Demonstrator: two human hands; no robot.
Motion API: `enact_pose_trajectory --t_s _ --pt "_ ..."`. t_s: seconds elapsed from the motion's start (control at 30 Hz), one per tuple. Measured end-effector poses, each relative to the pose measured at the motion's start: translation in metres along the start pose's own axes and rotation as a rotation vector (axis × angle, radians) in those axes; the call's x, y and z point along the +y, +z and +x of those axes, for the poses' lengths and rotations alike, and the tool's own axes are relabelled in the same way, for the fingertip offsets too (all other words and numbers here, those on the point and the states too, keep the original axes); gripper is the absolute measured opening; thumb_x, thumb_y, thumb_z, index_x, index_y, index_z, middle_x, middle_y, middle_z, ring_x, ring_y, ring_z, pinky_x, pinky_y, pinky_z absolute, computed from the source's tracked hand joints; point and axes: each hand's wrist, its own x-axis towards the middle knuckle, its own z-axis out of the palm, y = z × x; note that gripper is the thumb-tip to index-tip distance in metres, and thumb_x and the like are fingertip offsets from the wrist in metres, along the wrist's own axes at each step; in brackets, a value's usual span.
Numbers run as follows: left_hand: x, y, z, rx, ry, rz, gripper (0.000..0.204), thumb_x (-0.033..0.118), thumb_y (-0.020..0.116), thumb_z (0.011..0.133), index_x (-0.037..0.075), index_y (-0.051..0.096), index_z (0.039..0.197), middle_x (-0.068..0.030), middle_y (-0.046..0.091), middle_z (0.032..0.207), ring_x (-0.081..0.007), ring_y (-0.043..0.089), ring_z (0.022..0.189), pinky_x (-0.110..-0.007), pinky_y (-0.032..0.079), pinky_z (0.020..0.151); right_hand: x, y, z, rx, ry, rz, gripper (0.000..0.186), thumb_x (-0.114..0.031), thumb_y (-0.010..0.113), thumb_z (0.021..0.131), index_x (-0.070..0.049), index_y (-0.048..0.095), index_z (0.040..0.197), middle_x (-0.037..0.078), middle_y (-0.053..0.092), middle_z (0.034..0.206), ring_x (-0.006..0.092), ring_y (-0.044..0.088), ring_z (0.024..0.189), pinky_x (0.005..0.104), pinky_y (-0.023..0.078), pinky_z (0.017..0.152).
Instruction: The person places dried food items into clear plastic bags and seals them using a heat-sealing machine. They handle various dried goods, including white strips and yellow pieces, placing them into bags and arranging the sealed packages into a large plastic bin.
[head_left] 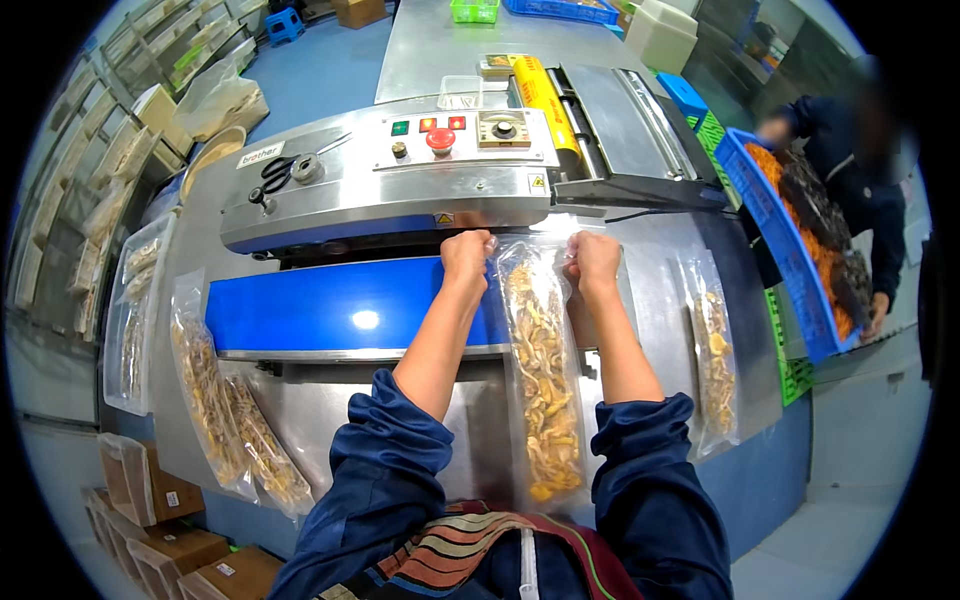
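Note:
A long clear bag of dried mushrooms (547, 400) hangs down in front of me, its top edge stretched between my two hands. My left hand (466, 258) is closed on the bag's upper left corner, and my right hand (594, 262) pinches the upper right corner. Both are at the right end of a steel band sealer (390, 185), beside its blue conveyor belt (330, 308). The bag's lower end reaches toward my apron. The fingertips are partly hidden behind the knuckles.
Filled bags lie left (205, 390) and right (713, 355) on the steel table. Scissors (278, 174) rest on the sealer. A film-wrapping machine (630, 125) with a yellow roll stands behind. At right, another person holds a blue crate (775, 230). Cardboard boxes (150, 480) stand at lower left.

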Motion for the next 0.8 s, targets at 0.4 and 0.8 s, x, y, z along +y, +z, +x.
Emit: enact_pose_trajectory --t_s 0.4,0.8 --pt "-0.014 -0.168 -0.145 0.393 0.713 0.324 0.016 0.011 0.053 0.086 -0.002 0.062 0.087 -0.0034 0.056 0.073 -0.009 0.047 0.062 -0.023 0.039 0.056 -0.001 0.066 -0.029 -0.223 0.105 0.116 0.011 -0.008 0.055 0.072 0.0 0.056 0.064 0.008 0.054 0.055 0.0145 0.05 0.042 0.0238 0.038 0.037" --pt "-0.055 -0.483 -0.284 1.297 0.086 1.038 0.117 0.059 0.072 0.057 -0.001 0.012 0.137 -0.0257 0.012 0.141 -0.0389 0.01 0.132 -0.049 0.016 0.105 0.0 -0.115 -0.094 -0.334 -0.054 -0.098 0.014 -0.017 0.058 0.082 -0.006 0.056 0.075 0.001 0.055 0.066 0.0075 0.049 0.052 0.0179 0.037 0.045"
